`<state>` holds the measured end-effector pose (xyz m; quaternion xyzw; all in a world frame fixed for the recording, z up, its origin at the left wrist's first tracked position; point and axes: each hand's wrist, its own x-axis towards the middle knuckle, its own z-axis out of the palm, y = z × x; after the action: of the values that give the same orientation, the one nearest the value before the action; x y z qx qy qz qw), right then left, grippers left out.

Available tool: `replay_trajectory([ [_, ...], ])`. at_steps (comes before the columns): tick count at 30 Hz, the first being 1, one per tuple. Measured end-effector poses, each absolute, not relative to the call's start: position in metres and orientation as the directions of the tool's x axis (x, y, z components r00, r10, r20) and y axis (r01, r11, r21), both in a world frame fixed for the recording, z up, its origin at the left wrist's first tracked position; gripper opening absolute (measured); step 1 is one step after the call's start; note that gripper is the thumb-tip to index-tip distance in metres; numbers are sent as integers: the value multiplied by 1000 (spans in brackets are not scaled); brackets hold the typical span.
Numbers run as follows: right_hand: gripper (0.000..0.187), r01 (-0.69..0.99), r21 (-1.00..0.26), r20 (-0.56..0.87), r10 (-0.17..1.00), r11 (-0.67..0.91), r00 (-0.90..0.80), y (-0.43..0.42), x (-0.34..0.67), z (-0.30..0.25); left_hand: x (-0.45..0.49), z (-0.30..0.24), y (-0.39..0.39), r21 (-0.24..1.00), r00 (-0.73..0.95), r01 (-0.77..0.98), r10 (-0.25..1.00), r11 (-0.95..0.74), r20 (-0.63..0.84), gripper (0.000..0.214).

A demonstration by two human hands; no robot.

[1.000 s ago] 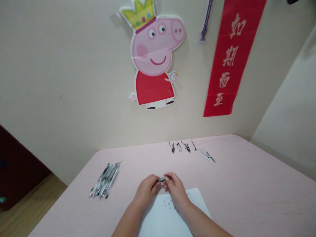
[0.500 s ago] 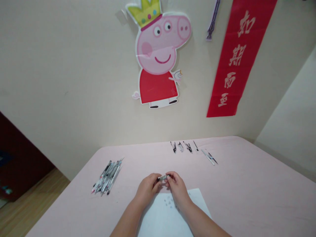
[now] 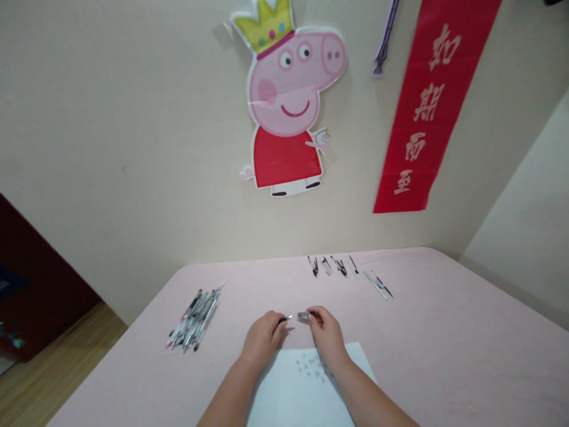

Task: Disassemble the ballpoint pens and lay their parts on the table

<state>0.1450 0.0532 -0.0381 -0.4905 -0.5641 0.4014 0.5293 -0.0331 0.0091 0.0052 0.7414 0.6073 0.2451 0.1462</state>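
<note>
Between the fingertips of my left hand (image 3: 265,335) is a short dark pen part (image 3: 284,319) with a bright tip pointing right. My right hand (image 3: 328,332) pinches a small dark-and-silver piece, like a pen cap (image 3: 303,314), its end facing the left one. A narrow gap separates the two pieces, both held a little above the cloth. Below my hands lies a white sheet of paper (image 3: 297,397) with several small dark marks near its top. My right wrist and forearm cover part of the sheet.
A pile of clear and dark pens (image 3: 198,320) lies on the pink tablecloth (image 3: 444,344) at the left. Along the back edge are small groups of dark pen parts (image 3: 340,267) and thin rods (image 3: 377,284). A wall (image 3: 133,148) stands behind the table.
The pieces that met between my hands are now apart. My right hand has moved right with the cap-like piece, and the bright tip in my left hand shows.
</note>
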Motion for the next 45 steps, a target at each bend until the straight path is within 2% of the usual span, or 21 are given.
replay_trajectory([
  [5, 17, 469, -830, 323, 946, 301, -35, 56, 152, -38, -32, 5, 9, 518, 123, 831, 975, -202, 183, 21],
  [8, 21, 526, -774, 395, 918, 354, -38, 54, 152, -34, -32, 4, 9, 534, 77, 831, 983, -154, 164, 16],
  [11, 26, 500, -757, 464, 885, 422, -45, 51, 150, -30, -31, 3, 8, 536, 78, 832, 986, -144, 145, 12],
  [17, 15, 441, -702, 547, 820, 560, -171, 46, 145, -23, -26, 6, 6, 536, 185, 804, 965, -257, 184, 9],
  [24, 17, 444, -721, 465, 846, 532, -259, 42, 142, -22, -23, 12, 5, 549, 283, 761, 938, -346, 199, 15],
  [32, 12, 305, -797, 463, 851, 522, -247, 42, 140, -25, -24, 8, 6, 519, 277, 788, 943, -332, 182, 22],
  [36, 17, 263, -812, 465, 849, 522, -251, 42, 140, -25, -25, 9, 6, 527, 262, 790, 949, -315, 174, 26],
  [39, 19, 284, -816, 448, 861, 503, -239, 42, 141, -26, -26, 9, 6, 533, 261, 787, 950, -311, 169, 25],
  [42, 8, 327, -803, 439, 865, 499, -242, 43, 141, -26, -25, 9, 6, 532, 269, 786, 948, -317, 168, 24],
  [45, 17, 345, -787, 441, 858, 511, -265, 43, 141, -25, -25, 9, 6, 527, 273, 787, 947, -323, 172, 24],
])
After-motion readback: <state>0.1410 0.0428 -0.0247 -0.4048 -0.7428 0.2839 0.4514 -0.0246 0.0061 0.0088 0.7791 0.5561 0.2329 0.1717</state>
